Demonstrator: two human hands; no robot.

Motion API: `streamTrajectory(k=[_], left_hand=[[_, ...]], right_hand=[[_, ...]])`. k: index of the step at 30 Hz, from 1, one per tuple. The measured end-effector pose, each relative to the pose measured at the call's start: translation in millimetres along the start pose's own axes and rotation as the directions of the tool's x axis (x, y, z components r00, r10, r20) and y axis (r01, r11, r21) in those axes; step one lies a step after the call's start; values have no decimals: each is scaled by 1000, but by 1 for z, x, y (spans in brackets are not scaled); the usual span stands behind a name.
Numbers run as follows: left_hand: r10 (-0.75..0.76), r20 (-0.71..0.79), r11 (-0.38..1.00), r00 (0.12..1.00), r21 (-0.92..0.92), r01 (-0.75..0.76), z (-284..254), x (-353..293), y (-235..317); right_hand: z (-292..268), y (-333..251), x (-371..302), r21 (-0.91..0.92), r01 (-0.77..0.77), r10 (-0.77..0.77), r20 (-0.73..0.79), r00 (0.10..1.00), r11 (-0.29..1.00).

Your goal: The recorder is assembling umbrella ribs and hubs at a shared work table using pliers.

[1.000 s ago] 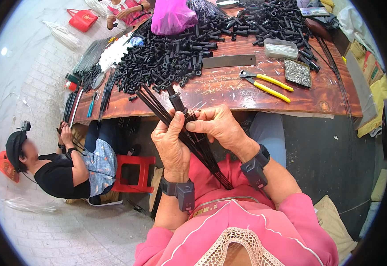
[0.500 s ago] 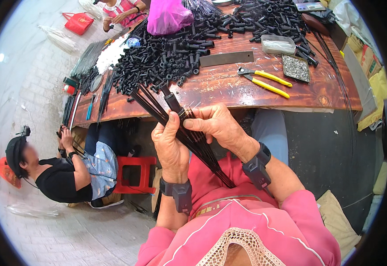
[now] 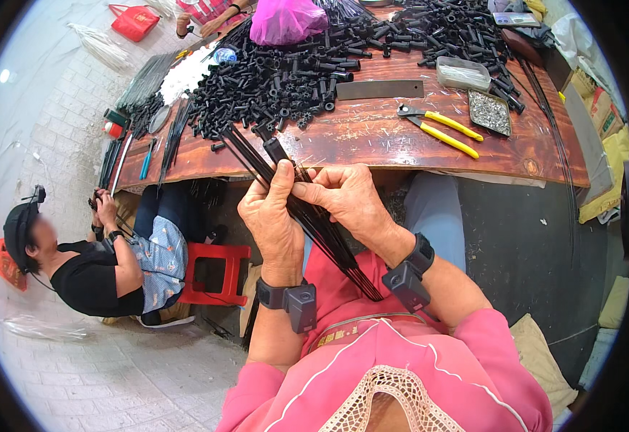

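Observation:
My left hand is closed around a bundle of long thin black rods. The bundle slants from near the table edge down to my lap. A black tubular plastic fitting stands out at the top beside my left thumb, its lower end hidden by my fingers. My right hand pinches at the rods just below the fitting, its thumb close to my left thumb. Exactly which rods lie between the right fingertips is hidden.
A heap of black plastic fittings covers the far wooden table. Yellow-handled cutters, a flat metal bar, a clear box and a tray of small metal pieces lie right. A co-worker sits left near a red stool.
My hands have drawn closer together, the right thumb shifting toward the left thumb. Less of the fitting's lower end shows. The whole view has shifted slightly.

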State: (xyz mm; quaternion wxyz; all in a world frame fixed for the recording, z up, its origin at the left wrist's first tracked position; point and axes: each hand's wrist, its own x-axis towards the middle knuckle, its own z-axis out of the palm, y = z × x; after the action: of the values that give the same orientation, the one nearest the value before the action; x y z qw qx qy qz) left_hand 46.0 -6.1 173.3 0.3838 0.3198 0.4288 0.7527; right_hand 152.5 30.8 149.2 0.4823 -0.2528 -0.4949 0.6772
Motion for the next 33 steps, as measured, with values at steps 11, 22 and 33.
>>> streamTrajectory(k=[11,22,33], left_hand=[[-4,-29,998,1000,-66,2,-2,0,-6],[-46,77,991,996,-121,55,-5,-2,4],[-12,72,991,997,-132,22,-2,1,8]], right_hand=[[-1,-2,2,-192,90,-95,-16,995,977],[-2,-18,3,98,-226,212,134,968,969],[10,-21,0,58,-95,94,24,995,994]])
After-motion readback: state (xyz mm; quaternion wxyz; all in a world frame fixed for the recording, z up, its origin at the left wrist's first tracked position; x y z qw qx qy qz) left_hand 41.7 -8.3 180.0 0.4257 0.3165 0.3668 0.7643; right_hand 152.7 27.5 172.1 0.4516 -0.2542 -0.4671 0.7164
